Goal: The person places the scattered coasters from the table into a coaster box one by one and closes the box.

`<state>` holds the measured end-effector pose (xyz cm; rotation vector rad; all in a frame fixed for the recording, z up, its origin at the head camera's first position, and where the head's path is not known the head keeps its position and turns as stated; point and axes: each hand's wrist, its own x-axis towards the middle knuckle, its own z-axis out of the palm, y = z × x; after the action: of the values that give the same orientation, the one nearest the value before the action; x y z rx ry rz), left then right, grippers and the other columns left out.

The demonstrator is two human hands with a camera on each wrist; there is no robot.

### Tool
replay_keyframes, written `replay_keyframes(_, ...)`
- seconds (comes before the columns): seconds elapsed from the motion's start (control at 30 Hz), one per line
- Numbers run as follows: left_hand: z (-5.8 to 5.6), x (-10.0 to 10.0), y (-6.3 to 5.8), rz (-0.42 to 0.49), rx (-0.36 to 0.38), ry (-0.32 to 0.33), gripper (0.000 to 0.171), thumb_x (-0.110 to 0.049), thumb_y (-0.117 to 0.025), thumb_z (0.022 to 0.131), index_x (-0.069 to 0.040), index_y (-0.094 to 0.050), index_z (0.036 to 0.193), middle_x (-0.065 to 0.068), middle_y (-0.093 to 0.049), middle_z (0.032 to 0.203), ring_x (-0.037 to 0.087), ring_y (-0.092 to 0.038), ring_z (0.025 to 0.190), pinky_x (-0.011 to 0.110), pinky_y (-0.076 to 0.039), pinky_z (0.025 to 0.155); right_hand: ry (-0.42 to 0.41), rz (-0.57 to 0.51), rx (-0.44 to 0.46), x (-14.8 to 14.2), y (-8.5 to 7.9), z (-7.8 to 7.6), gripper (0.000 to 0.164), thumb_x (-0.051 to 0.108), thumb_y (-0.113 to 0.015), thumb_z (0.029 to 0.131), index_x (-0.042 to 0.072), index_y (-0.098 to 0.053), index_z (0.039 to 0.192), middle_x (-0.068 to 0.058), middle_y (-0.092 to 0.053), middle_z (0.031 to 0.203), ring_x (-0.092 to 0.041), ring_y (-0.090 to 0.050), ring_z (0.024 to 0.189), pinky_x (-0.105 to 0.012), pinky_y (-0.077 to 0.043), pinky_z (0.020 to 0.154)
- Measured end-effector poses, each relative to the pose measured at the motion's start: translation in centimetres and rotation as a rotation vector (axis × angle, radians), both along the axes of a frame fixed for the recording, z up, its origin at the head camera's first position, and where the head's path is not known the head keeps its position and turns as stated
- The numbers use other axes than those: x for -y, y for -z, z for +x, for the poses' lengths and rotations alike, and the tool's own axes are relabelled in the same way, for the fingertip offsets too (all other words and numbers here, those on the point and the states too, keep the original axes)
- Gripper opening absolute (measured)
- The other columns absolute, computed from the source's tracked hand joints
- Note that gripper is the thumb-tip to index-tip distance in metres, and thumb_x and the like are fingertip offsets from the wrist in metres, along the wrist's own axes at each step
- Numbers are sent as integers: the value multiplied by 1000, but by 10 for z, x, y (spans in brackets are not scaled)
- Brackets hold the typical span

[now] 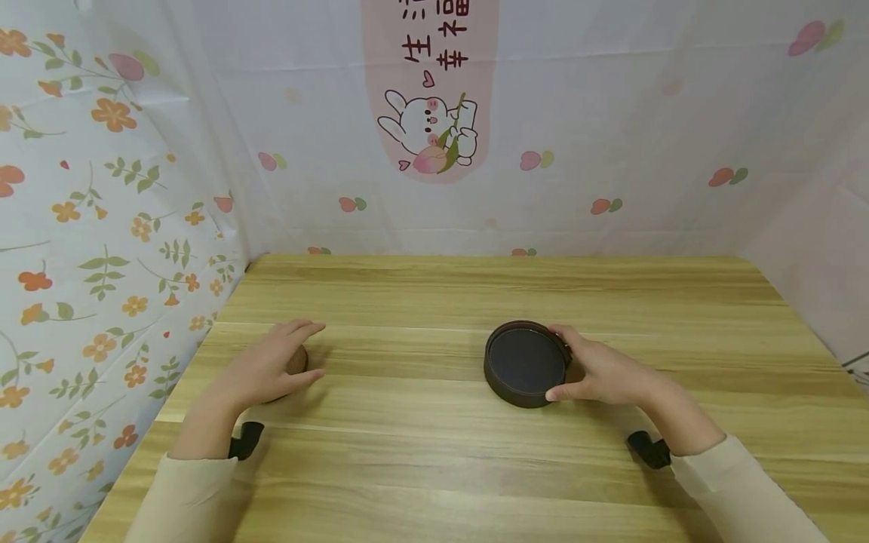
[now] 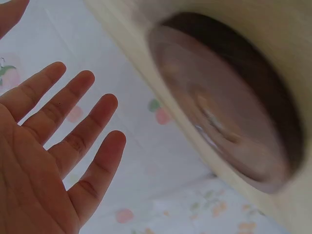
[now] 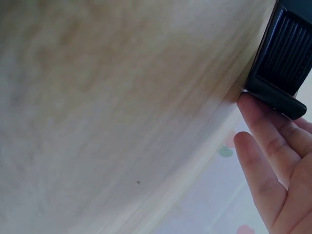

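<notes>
My right hand [image 1: 597,369] holds a round, shallow black case [image 1: 526,362] by its right side, thumb at the near rim and fingers at the far rim. In the right wrist view, a ribbed black side part of the case [image 3: 285,53] shows beside the fingers [image 3: 263,131]. Over on the left, my left hand [image 1: 268,366] is spread above a round brown-topped disc [image 1: 297,360], mostly hidden beneath it in the head view. The left wrist view shows this disc [image 2: 219,112] blurred, with a dark side and shiny top, apart from the straight fingers [image 2: 80,139].
Both hands are over a wooden table [image 1: 380,452]. A white cloth with printed fruit [image 1: 611,136] hangs behind it, and a flowered cloth [image 1: 115,226] borders the left edge. Black wrist mounts [image 1: 649,449] stick out at both wrists.
</notes>
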<state>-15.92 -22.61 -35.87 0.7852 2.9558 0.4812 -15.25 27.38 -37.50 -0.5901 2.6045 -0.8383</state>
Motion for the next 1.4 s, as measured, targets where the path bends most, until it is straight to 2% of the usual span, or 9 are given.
replay_keyframes(0.13, 4, 14, 2, 6, 17, -25, 67, -29, -74, 89, 3, -48, 143, 25, -52, 141, 46, -48, 130, 60, -42, 104, -3, -10, -4, 0, 0, 0, 111, 54, -76, 81, -3, -17, 154, -27, -48, 145, -45, -46, 135, -63, -37, 107)
replay_keyframes(0.27, 6, 24, 2, 13, 57, -69, 69, -31, -72, 91, 2, -45, 145, 24, -49, 142, 47, -47, 130, 61, -42, 102, -2, -10, -3, -1, -1, 0, 110, 55, -76, 81, -2, -17, 154, -26, -48, 145, -44, -46, 135, -63, -37, 107)
replay_keyframes(0.4, 6, 31, 4, -10, 76, -81, 71, -36, -71, 91, 2, -45, 145, 25, -49, 142, 48, -47, 129, 62, -42, 100, -1, -7, -5, -1, -1, 0, 110, 55, -76, 80, -2, -17, 154, -26, -47, 145, -44, -46, 135, -63, -38, 107)
replay_keyframes(0.73, 6, 49, 17, -46, 118, -130, 83, -44, -78, 83, 2, -44, 145, 30, -46, 142, 53, -43, 129, 66, -41, 99, -11, -9, -3, -1, 2, 1, 110, 55, -75, 81, -4, -17, 154, -28, -45, 147, -46, -44, 137, -62, -37, 107)
replay_keyframes(1.0, 5, 53, 21, -40, 134, -138, 92, -49, -81, 78, 1, -43, 146, 31, -45, 143, 55, -41, 129, 68, -39, 98, -5, 0, -13, 0, 1, 1, 111, 56, -76, 81, -5, -18, 154, -30, -42, 149, -47, -42, 138, -63, -36, 108)
replay_keyframes(1.13, 4, 55, 21, -38, 165, -148, 98, -50, -82, 76, 0, -40, 148, 30, -42, 146, 56, -39, 130, 70, -39, 97, -3, 5, -18, 0, 1, 1, 111, 56, -76, 80, -5, -19, 153, -29, -43, 149, -47, -42, 138, -62, -36, 108)
replay_keyframes(1.27, 4, 56, 21, -36, 204, -154, 104, -48, -85, 73, 1, -35, 150, 33, -37, 149, 60, -37, 130, 71, -39, 95, -3, 7, -20, 0, 0, 1, 110, 56, -76, 80, -5, -20, 153, -29, -43, 148, -46, -43, 137, -62, -36, 108)
replay_keyframes(1.4, 3, 56, 21, -39, 210, -151, 105, -45, -86, 71, 3, -34, 150, 35, -37, 148, 63, -37, 128, 71, -40, 93, 0, 5, -19, 0, -1, 1, 110, 55, -76, 80, -5, -20, 153, -29, -43, 148, -46, -43, 138, -62, -36, 108)
